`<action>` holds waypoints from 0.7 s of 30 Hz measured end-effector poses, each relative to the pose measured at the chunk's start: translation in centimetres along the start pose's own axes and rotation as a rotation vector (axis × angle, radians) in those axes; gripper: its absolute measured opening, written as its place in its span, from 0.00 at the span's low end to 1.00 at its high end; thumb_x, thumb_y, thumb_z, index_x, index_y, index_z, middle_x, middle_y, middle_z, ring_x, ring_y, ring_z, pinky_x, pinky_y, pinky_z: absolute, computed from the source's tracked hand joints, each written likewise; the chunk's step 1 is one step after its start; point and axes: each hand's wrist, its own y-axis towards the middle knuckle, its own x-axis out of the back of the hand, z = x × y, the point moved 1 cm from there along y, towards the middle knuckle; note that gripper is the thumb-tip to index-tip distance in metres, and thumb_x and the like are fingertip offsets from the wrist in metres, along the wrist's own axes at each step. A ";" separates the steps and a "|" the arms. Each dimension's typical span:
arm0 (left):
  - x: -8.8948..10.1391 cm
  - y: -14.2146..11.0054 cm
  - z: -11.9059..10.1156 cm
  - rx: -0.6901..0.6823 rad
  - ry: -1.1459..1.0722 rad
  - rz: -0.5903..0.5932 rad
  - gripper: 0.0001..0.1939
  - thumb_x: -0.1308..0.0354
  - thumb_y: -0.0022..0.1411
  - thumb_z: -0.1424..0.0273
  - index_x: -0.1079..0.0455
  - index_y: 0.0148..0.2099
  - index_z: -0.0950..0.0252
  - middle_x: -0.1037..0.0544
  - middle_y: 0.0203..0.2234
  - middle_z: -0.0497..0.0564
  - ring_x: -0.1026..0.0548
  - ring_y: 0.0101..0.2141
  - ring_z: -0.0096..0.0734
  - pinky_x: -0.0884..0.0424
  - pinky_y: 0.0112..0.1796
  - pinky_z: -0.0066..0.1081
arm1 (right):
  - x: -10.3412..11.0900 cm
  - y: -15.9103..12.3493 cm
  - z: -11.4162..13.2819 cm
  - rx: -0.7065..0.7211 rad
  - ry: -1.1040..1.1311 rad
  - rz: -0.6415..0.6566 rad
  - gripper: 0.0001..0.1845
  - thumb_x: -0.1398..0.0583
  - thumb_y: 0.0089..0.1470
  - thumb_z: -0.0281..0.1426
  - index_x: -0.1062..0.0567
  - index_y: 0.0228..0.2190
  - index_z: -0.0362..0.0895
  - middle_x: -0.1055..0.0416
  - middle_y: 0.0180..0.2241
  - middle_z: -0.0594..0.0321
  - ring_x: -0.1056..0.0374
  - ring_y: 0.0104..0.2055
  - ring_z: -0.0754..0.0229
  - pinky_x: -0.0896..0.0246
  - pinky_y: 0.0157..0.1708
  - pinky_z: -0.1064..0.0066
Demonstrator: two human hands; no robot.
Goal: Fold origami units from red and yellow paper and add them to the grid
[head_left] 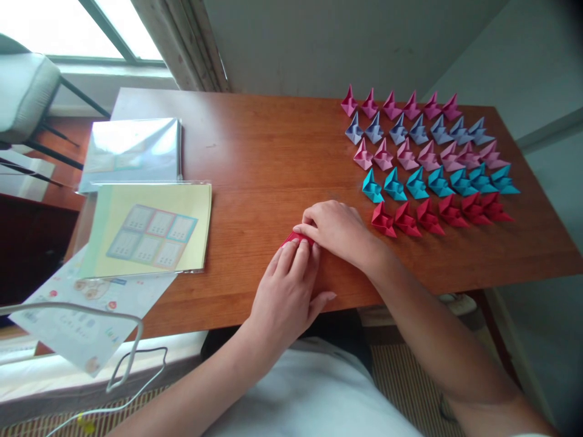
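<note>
33 folded paper pieces (429, 156) stand in 5 rows at 2 o'clock from the red paper (290, 237): 6 magenta, 7 lavender, 7 pink, 7 teal, 6 red. 2 packs (98, 233) lie toward 9–10 o'clock on the wooden table (255, 152); 1 chair (31, 91) stands beyond. The left hand (285, 291) presses the red paper, thumb spread; the right hand (334, 227) curls over it, pinching or merely touching, I cannot tell. Its visible left edge slants toward 2 o'clock; its long axis is hidden.
</note>
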 end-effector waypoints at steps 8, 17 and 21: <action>0.5 -0.3 0.6 -0.091 0.046 -0.063 0.35 0.48 0.70 0.58 0.41 0.66 0.84 0.34 0.63 0.70 0.37 0.64 0.56 0.40 0.65 0.45 | -3.8 -3.0 -2.9 0.304 0.277 -0.372 0.12 0.44 0.67 0.29 0.20 0.36 0.43 0.22 0.37 0.57 0.30 0.41 0.56 0.36 0.45 0.64; 1.1 0.6 3.9 -0.157 -0.109 -0.314 0.17 0.48 0.69 0.78 0.29 0.57 0.71 0.24 0.53 0.59 0.27 0.53 0.41 0.29 0.56 0.37 | -6.6 -6.3 -2.8 0.306 0.141 -0.531 0.12 0.43 0.66 0.30 0.21 0.46 0.45 0.25 0.40 0.56 0.32 0.43 0.53 0.34 0.45 0.61; 1.6 1.0 5.4 -0.012 -0.112 -0.355 0.11 0.44 0.69 0.72 0.25 0.51 0.64 0.21 0.46 0.54 0.24 0.44 0.39 0.25 0.48 0.38 | -6.4 -5.6 -2.8 0.311 0.144 -0.536 0.11 0.44 0.67 0.29 0.21 0.40 0.46 0.25 0.38 0.58 0.32 0.41 0.54 0.34 0.44 0.63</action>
